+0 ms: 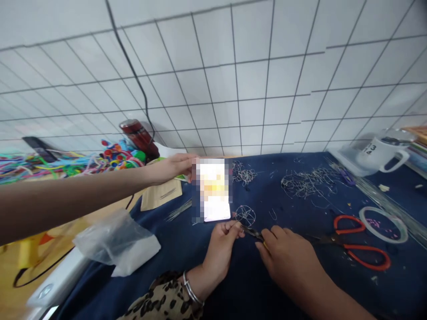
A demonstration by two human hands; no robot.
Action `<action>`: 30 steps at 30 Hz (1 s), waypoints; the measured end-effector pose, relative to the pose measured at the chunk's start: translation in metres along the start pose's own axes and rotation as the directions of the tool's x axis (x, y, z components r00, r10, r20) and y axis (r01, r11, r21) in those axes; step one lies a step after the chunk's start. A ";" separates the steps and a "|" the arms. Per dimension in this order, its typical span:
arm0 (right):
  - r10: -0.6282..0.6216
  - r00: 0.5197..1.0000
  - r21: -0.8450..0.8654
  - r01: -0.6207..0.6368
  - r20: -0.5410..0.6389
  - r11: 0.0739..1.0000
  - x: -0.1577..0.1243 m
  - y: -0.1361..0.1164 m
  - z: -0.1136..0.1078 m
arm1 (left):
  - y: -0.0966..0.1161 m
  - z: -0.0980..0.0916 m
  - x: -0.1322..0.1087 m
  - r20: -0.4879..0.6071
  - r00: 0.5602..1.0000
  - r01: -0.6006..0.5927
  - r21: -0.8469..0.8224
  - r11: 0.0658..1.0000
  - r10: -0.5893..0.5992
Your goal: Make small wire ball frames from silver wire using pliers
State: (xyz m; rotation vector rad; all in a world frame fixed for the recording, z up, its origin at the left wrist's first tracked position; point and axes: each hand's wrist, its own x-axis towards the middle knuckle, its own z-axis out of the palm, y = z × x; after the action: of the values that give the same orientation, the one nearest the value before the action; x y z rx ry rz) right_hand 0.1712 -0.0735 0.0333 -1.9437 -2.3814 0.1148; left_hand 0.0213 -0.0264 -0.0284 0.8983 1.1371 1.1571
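Observation:
My left hand, with a bracelet at the wrist and a leopard-print sleeve, pinches the lower edge of a small round wire frame with a star shape inside. My right hand is closed around pliers. Their jaws reach the wire right beside my left fingertips; the exact contact is too small to tell. Just beyond, another person's hand comes in from the left and holds up a phone with a lit, blurred screen.
Red-handled scissors and a clear ring-shaped dish lie at the right. Tangled wire rests on the dark blue cloth. A white mug stands back right. At left are a plastic bag, a red bottle and colourful cords.

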 end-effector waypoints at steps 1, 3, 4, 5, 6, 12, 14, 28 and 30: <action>-0.002 1.000 -0.004 0.002 0.001 1.000 0.000 0.000 0.001 | 0.000 0.000 0.000 0.006 1.000 0.002 -0.003 1.000 -0.002; -0.001 1.000 -0.008 0.001 0.001 1.000 0.000 0.001 0.003 | 0.000 0.000 0.000 0.007 1.000 0.001 -0.012 1.000 -0.001; -0.003 1.000 -0.007 0.003 0.004 1.000 0.000 0.001 0.003 | 0.000 0.000 0.000 0.008 1.000 0.000 -0.019 1.000 0.000; -0.002 1.000 -0.005 0.002 0.008 1.000 0.000 0.001 0.003 | 0.000 0.000 -0.001 0.008 1.000 -0.001 -0.027 1.000 0.001; 0.000 1.000 -0.001 0.000 0.013 1.000 0.000 0.001 0.002 | 0.000 -0.001 -0.001 0.011 1.000 -0.001 -0.037 0.999 0.002; -0.005 1.000 0.003 0.005 -0.011 1.000 -0.002 0.003 0.008 | -0.001 -0.001 -0.003 0.069 0.997 -0.018 -0.072 0.997 0.023; -0.033 0.998 -0.014 0.032 -0.059 0.999 -0.003 0.005 0.014 | 0.000 0.000 -0.003 0.073 0.997 -0.032 -0.067 0.997 0.036; -0.008 1.000 0.064 0.008 0.004 0.998 -0.002 0.006 0.000 | -0.002 -0.005 -0.003 0.113 0.994 0.002 -0.072 0.997 0.006; -0.007 1.000 0.096 0.005 0.021 0.995 -0.001 0.009 -0.001 | 0.000 -0.005 -0.004 0.124 0.992 0.007 -0.071 0.997 0.002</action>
State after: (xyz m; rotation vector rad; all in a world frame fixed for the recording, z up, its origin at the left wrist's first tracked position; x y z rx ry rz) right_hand 0.1806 -0.0731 0.0331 -1.9020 -2.3480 0.2465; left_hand 0.0163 -0.0301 -0.0287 0.9013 0.9902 1.1172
